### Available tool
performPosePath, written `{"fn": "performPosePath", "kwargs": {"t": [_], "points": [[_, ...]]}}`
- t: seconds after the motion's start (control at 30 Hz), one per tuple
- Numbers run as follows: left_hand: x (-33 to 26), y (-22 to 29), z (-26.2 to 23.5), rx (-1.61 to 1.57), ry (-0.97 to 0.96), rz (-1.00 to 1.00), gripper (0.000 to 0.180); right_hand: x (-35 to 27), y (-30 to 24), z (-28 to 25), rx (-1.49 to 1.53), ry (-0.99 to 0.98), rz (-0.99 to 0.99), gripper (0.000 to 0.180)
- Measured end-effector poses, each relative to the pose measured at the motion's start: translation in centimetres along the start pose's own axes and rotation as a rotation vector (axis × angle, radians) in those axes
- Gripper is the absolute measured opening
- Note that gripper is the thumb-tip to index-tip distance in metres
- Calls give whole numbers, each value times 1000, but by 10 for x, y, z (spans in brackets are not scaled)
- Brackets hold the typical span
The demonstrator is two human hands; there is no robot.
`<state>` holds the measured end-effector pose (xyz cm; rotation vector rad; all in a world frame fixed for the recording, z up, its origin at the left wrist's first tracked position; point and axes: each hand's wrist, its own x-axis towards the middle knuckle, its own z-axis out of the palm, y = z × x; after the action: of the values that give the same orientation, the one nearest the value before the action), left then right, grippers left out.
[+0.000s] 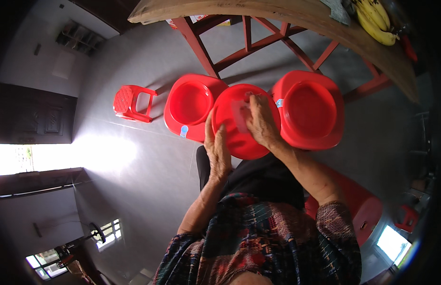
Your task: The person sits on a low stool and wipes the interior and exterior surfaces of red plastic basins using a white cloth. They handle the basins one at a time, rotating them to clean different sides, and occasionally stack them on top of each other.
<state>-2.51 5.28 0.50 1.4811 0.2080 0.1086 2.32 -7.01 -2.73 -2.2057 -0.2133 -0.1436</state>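
Observation:
Above my lap a round red plastic basin [251, 145] is tilted toward me. My left hand [218, 152] grips its left rim, thumb on the inner side and fingers around the outside. Over the basin's inside, my right hand [262, 121] has its fingers bent around a thin, see-through pinkish piece [241, 116]; whether it is cloth or plastic film I cannot tell. To the left, a second red basin [189, 103] sits on a red plastic stool [175, 127]. A third red basin [310, 110] rests on another red stool [337, 135] to the right.
A small red stool [132, 103] stands on the grey floor [149, 166] farther left. Ahead is a wooden table [277, 10] on reddish legs, with bananas [375, 21] at its right. Behind my right arm lies a large red object [365, 213], partly hidden.

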Motion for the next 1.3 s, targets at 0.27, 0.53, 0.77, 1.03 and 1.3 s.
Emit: {"fn": "performPosePath", "kwargs": {"t": [0.27,0.53,0.77,1.03,1.3], "points": [[14,-28,-15,-220,3,-56,46,-15,-32,19,341,-232,-272,44],[9,-34,-27,-423,-17,-252,49,-16,-44,-10,447,-381,-325,37],[5,-19,-12,-309,-8,-98,44,14,-24,2,-102,-80,-500,36],[14,-13,-24,-121,34,-14,48,3,-12,-41,17,-864,-98,44],[13,-2,-23,530,46,313,48,-35,1,-28,-268,-213,-888,12]]}}
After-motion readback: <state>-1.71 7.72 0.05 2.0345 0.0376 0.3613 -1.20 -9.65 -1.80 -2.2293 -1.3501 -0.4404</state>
